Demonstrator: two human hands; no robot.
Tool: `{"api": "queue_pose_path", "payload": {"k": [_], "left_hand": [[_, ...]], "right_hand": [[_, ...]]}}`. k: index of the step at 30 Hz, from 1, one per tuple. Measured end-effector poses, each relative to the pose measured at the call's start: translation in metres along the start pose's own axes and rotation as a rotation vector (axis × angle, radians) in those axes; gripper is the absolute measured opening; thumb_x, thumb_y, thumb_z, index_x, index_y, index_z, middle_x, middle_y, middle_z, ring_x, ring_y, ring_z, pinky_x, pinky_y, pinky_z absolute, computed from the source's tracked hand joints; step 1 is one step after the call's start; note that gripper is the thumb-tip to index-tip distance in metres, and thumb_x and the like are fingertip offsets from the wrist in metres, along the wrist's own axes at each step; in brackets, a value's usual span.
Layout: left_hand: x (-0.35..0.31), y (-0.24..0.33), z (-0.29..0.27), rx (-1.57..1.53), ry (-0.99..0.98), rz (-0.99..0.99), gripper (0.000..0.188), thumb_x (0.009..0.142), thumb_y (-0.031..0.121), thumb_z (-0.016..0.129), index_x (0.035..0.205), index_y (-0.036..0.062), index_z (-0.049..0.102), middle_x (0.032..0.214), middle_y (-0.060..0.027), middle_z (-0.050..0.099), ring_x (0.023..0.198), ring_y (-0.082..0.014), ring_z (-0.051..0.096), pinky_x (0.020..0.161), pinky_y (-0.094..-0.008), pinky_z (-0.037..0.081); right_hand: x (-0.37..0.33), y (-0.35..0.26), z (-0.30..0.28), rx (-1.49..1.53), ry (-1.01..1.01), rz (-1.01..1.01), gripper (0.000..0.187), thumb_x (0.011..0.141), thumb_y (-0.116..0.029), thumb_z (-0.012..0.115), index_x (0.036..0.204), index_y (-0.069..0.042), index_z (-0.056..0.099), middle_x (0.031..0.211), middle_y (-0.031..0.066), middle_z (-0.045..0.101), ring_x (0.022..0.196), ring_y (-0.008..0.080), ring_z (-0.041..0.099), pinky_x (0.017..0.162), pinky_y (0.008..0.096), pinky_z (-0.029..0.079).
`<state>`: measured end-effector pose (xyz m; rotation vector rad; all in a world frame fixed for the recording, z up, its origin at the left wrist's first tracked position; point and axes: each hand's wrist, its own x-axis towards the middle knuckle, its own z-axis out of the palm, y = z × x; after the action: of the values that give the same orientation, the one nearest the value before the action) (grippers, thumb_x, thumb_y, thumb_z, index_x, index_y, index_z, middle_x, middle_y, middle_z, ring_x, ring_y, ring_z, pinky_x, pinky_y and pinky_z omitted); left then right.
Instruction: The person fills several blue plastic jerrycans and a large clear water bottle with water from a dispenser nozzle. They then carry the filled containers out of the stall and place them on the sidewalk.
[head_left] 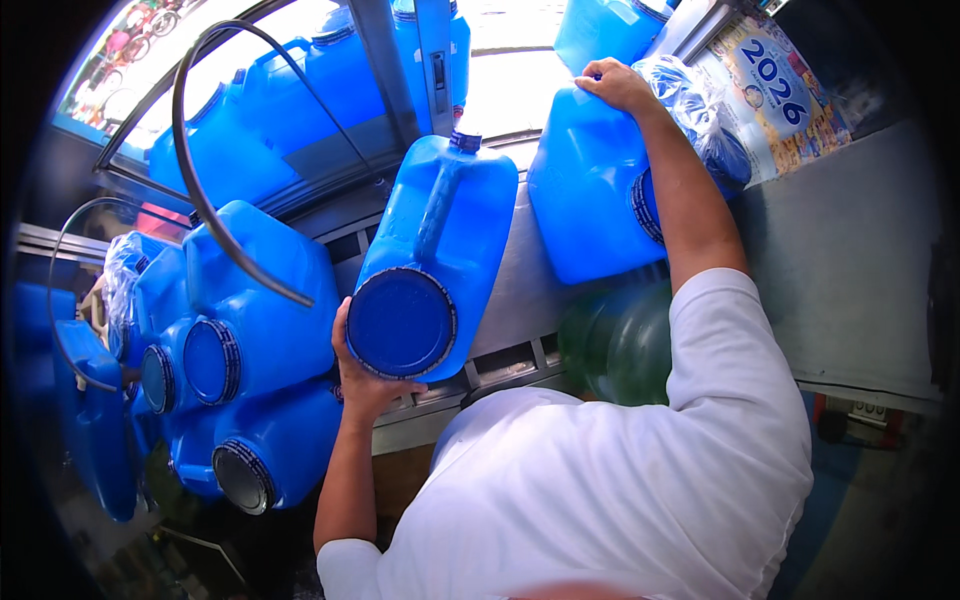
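Note:
In front of me is a blue plastic water jug [485, 235], tilted, with a wide dark-blue lid [402, 322] toward me and a small capped spout [465, 142] at its far end. My left hand [366, 378] grips its lower left edge beside the lid, thumb up the side and fingers underneath. My right hand [622, 88] reaches across a second blue jug [590, 190], its fingers curled over that jug's far top corner. My forearm partly covers the second jug's round lid [647, 205].
Several blue jugs [270, 300] are stacked at left. More jugs [315, 90] stand behind the window frame [437, 65]. A curved dark hose [185, 150] arches at upper left. Right are a plastic-wrapped jug [722, 150], a poster [765, 90] and a green round bottle [620, 340].

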<state>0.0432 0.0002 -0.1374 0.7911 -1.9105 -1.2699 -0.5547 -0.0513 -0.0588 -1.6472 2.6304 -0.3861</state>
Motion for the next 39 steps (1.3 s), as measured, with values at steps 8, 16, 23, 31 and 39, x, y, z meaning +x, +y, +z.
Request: {"api": "queue_pose_path", "payload": {"k": [8, 16, 23, 31, 39], "left_hand": [[-0.004, 0.000, 0.016, -0.054, 0.030, 0.035, 0.148, 0.035, 0.042, 0.099, 0.153, 0.0196, 0.012, 0.151, -0.0133, 0.030, 0.135, -0.0309, 0.045, 0.114, -0.0464, 0.043], [0.030, -0.015, 0.040, -0.079, 0.024, 0.070, 0.143, 0.040, 0.050, 0.098, 0.153, 0.0204, 0.014, 0.150, -0.0142, 0.029, 0.138, -0.0331, 0.040, 0.115, -0.0470, 0.039], [0.130, -0.034, 0.092, -0.092, 0.022, 0.174, 0.138, 0.042, 0.051, 0.098, 0.151, 0.0138, 0.023, 0.147, -0.0167, 0.033, 0.136, -0.0359, 0.040, 0.112, -0.0468, 0.038], [0.252, -0.035, 0.160, -0.040, 0.105, 0.133, 0.130, 0.049, 0.044, 0.098, 0.150, 0.0124, 0.024, 0.141, -0.0152, 0.042, 0.130, -0.0310, 0.048, 0.108, -0.0443, 0.043], [0.353, -0.049, 0.230, -0.162, 0.135, 0.144, 0.130, 0.049, 0.046, 0.098, 0.148, 0.0058, 0.025, 0.144, -0.0191, 0.037, 0.135, -0.0344, 0.042, 0.112, -0.0420, 0.038]], "right_hand": [[-0.023, 0.004, -0.004, 0.028, 0.012, 0.134, 0.042, 0.086, -0.048, 0.063, 0.105, -0.012, 0.074, 0.106, 0.0140, 0.071, 0.104, 0.0314, 0.067, 0.093, 0.0426, 0.052], [-0.020, -0.006, -0.003, -0.024, 0.003, 0.157, 0.041, 0.086, -0.046, 0.064, 0.105, -0.013, 0.074, 0.109, 0.0123, 0.072, 0.104, 0.0313, 0.068, 0.094, 0.0436, 0.052], [-0.015, 0.007, 0.005, 0.021, 0.004, 0.119, 0.039, 0.086, -0.046, 0.062, 0.107, -0.015, 0.075, 0.110, 0.0142, 0.072, 0.107, 0.0326, 0.068, 0.096, 0.0441, 0.051], [-0.021, 0.006, -0.003, 0.066, -0.033, 0.201, 0.039, 0.082, -0.047, 0.063, 0.108, -0.020, 0.075, 0.119, 0.0156, 0.068, 0.114, 0.0349, 0.064, 0.100, 0.0452, 0.050], [-0.022, 0.001, -0.005, 0.005, 0.047, 0.196, 0.035, 0.079, -0.044, 0.067, 0.100, -0.018, 0.076, 0.114, 0.0165, 0.068, 0.108, 0.0360, 0.065, 0.095, 0.0474, 0.052]]}}
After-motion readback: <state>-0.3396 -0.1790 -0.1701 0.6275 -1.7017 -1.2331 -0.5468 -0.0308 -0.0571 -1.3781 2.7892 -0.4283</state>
